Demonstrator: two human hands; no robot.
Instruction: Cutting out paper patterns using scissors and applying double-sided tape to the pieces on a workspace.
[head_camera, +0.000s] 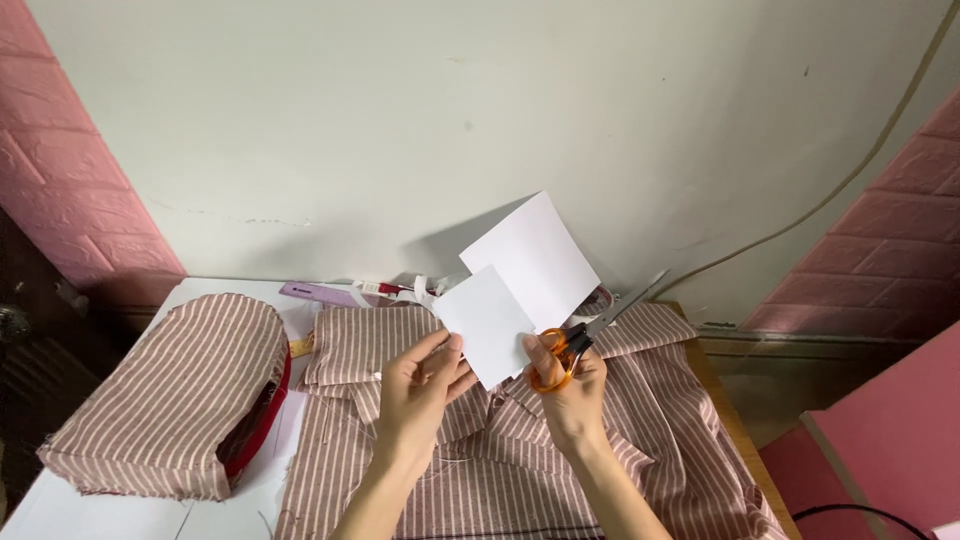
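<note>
My left hand pinches the lower left edge of a white sheet of paper, which is raised above the table. The sheet is partly split into two flaps. My right hand grips orange-handled scissors, whose metal blades point up and to the right behind the paper. Both hands hover over pink-and-white striped fabric spread on the table.
A padded form covered in the same striped cloth, with a red edge, lies at the left on a white surface. A purple ruler and small items sit by the white wall. Pink panels stand at the right.
</note>
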